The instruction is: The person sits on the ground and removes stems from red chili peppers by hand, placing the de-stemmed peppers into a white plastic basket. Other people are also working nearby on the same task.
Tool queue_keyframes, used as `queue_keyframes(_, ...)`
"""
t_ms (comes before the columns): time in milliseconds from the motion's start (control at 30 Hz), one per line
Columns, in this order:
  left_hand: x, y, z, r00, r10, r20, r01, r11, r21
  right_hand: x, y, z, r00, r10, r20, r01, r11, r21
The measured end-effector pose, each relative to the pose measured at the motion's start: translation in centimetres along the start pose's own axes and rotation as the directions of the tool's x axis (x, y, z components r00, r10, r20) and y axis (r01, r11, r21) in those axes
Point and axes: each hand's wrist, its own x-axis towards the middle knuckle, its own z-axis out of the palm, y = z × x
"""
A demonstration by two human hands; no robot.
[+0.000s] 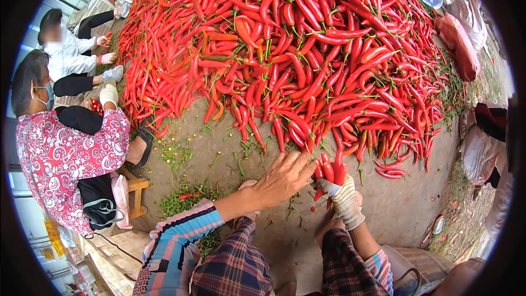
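Note:
A large heap of red chili peppers (312,70), many with green stems, spreads over the ground in front of me. My right hand (345,201), in a striped knit glove, is closed around a bunch of red chilies (331,168) that point up out of the fist. Beside it on the left is my bare left hand (285,174), palm down at the near edge of the heap. Its fingers bend toward the held bunch and a chili at the heap's edge. The fingertips are partly hidden, so whether they grip anything is unclear.
Cut green stems (193,199) lie near my feet on the concrete floor (386,209). At left, a person in a red patterned top (74,152) sits by a wooden stool (137,195); others sit beyond. Filled sacks (458,45) stand at right.

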Motion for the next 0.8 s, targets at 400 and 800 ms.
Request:
queue_keyframes(400, -1.3, -3.0, -2.2, 0.900, 0.197, 0.390, -0.067, 0.945, -0.322, -1.3, -1.1, -2.7, 0.923, -0.031, 0.383, 0.279, 0.739, -0.613)
queue_keyframes(800, -1.0, -5.4, 0.3, 0.895, 0.086, 0.437, -0.085, 0.996, -0.023, -3.5, -0.1, -4.4, 0.998, -0.014, 0.066, -0.021, 0.863, 0.505)
